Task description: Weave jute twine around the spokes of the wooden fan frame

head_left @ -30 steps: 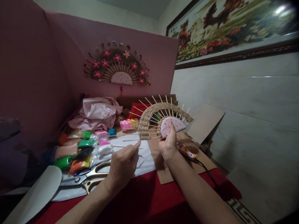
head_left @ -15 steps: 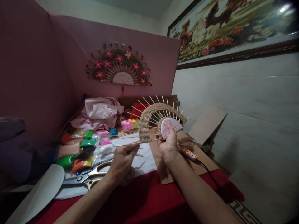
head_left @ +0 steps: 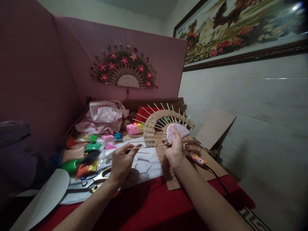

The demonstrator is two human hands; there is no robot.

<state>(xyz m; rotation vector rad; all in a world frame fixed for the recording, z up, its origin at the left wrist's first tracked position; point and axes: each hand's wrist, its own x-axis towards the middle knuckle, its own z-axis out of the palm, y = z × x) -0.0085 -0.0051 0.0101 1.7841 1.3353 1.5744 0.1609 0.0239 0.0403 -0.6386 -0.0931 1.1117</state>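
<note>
A half-round fan (head_left: 150, 130) of thin sticks woven with tan twine is held up above the table. My right hand (head_left: 175, 149) grips its base, the thumb pressed on the white half-disc (head_left: 176, 133) with pink spots. At the fan's lower left edge my left hand (head_left: 122, 162) is closed, thumb and forefinger pinched at the outer end of the lowest stick (head_left: 148, 147). A blurred pale-brown rounded shape (head_left: 133, 177) shows under that hand; I cannot tell what it is.
Large scissors (head_left: 92, 183) and bags of coloured clay (head_left: 92, 147) lie left. A glue gun with a patterned handle (head_left: 196, 158) rests on cardboard (head_left: 172, 179) at right, its cord trailing. White paper (head_left: 154, 163) lies under the fan. A flowered fan (head_left: 127, 69) hangs behind.
My left hand has shifted slightly left and its fingertips now show at the end of the lowest stick. The fan has tipped and lowered slightly in my right hand.
</note>
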